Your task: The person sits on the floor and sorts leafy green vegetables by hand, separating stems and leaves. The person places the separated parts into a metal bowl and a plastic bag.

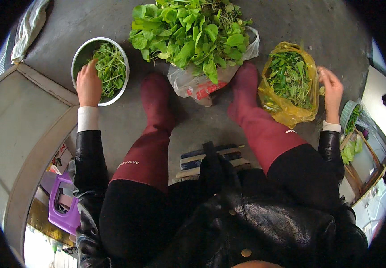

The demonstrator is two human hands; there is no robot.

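Touching greens (111, 67) — hands (88, 85) half-open

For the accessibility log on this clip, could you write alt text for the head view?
Seen from above, a seated person's left hand rests in a metal bowl of green stems while the right hand touches a yellow bag of greens. A large pile of leafy greens lies ahead of dark red boots on a concrete floor.
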